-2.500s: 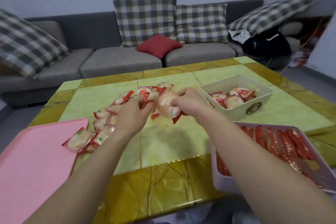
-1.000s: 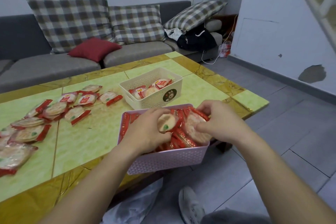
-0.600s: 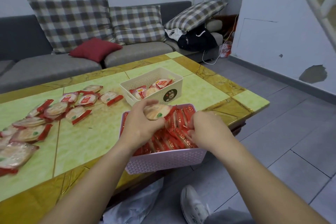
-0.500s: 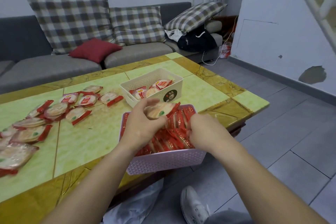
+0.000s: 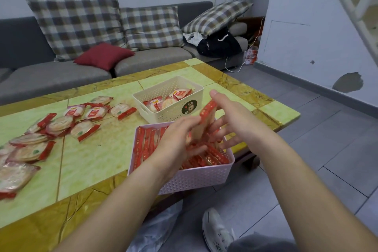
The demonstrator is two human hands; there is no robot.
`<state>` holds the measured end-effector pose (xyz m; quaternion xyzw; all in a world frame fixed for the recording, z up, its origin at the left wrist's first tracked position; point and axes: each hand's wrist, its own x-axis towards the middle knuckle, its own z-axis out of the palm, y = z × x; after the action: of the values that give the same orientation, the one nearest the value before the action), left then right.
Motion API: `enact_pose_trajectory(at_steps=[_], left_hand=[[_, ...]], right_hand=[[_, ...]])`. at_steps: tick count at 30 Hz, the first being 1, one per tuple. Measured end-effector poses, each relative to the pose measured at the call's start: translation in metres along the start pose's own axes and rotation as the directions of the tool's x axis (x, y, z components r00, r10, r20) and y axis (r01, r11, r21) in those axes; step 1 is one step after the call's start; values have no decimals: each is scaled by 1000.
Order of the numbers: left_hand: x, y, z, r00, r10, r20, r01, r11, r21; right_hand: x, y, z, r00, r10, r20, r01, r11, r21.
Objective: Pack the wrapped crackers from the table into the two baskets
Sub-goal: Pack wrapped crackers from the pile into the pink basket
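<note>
A pink basket point(image 5: 196, 180) sits at the table's near edge, packed with red-edged wrapped crackers standing on edge. My left hand point(image 5: 176, 139) and my right hand point(image 5: 229, 116) hold one wrapped cracker point(image 5: 205, 122) upright between them, just above the basket's rows. My right fingers are spread flat against its far side. Behind it stands a cream basket point(image 5: 169, 112) holding a few crackers. Several loose wrapped crackers point(image 5: 59, 127) lie spread over the left half of the table.
The green and yellow tiled table point(image 5: 96, 153) ends just right of the baskets, with grey floor beyond. A grey sofa point(image 5: 61, 75) with checked cushions runs behind it. My shoe point(image 5: 216, 231) and a plastic bag point(image 5: 155, 229) lie below the table edge.
My left hand has turned its cracker from flat to upright over the pink basket. My right hand has come up out of the basket and now presses open against that cracker.
</note>
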<state>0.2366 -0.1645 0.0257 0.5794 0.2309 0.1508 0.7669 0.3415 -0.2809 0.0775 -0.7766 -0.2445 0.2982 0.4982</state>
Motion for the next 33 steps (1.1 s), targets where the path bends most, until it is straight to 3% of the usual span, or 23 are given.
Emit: enact_pose_trajectory(at_steps=[3,5,6,7,9,11,13,19,22,27,30,33], left_hand=[[-3,0,10,996,81,30,-86,971,225],[-4,2,12,984,175,-21,-159,931,328],[-2,0,9,957,287,-29,-240,847,475],[0,-3,5,920,392,14,-306,694,652],[3,-11,0,900,377,219,-363,369,855],[9,-22,-1,904,220,366,-409,195,892],[10,-25,1,911,147,384,-403,129,906],[23,-15,-9,853,100,512,-511,-32,859],[25,-9,-11,834,139,534,-521,-122,845],[29,-8,-12,809,170,563,-532,-197,824],[32,-11,-19,838,181,515,-511,-73,857],[33,-14,-24,878,152,454,-471,104,876]], right_hand=[[-4,2,-4,999,-48,-21,47,998,-40],[0,8,-14,991,-79,-108,59,983,-176],[3,12,-21,987,-83,-139,47,968,-245],[4,15,-27,985,-83,-151,34,953,-301],[7,20,-35,988,-87,-129,34,930,-366],[9,26,-37,996,-69,-65,38,917,-397],[11,29,-35,998,-47,-39,25,900,-434],[8,25,-18,994,-82,-69,18,766,-643],[14,29,-3,994,-87,-69,1,630,-776],[16,34,11,992,-75,-100,-48,509,-859],[17,36,10,995,-74,-65,-19,505,-863],[23,44,-2,1000,-21,-18,0,656,-755]])
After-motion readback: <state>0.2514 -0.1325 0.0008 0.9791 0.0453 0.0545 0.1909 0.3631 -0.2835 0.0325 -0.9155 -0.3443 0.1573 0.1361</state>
